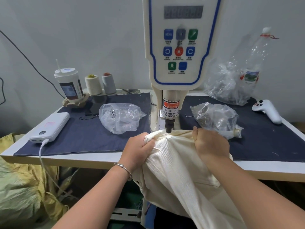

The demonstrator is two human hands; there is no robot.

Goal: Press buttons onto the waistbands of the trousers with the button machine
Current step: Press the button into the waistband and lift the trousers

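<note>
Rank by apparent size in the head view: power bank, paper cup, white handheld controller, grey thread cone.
1. Power bank, largest.
2. Paper cup and white handheld controller: look similar, unranked.
3. Grey thread cone, smallest, though it stands farthest back.

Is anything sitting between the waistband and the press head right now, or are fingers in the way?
Nothing visible blocks it. The waistband lies directly under the press head. The left hand grips the cloth to the left of the head and the right hand holds it to the right, both clear of the tip.
</note>
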